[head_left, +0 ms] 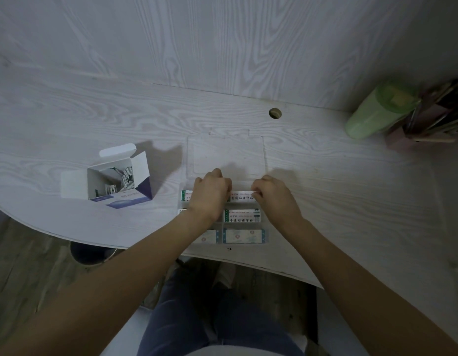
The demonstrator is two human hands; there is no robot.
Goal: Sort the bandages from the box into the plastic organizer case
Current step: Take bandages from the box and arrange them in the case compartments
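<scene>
— What else sits on the desk (325, 181) around the work?

— A green cup (376, 113) and a holder of pens (433, 116) stand at the far right corner, well apart from the hands. A round cable hole (275, 113) lies beyond the organizer case (224, 228). The open bandage box (112, 179) lies to the left of the case, flaps up, with wrapped bandages (123, 179) loose inside.

— And the hands?

— Both are over the case's far row. The left hand (210, 192) is curled, knuckles up, hiding the left compartments; whether it grips anything I cannot tell. The right hand (272, 195) pinches the end of a bandage strip (242, 196) lying in the far right compartment.

— Room to move?

— The clear lid (226, 152) lies flat, opened away from the person, so nothing overhangs the compartments. The case sits just beside the desk's curved near edge; bare desk lies to its right.
</scene>
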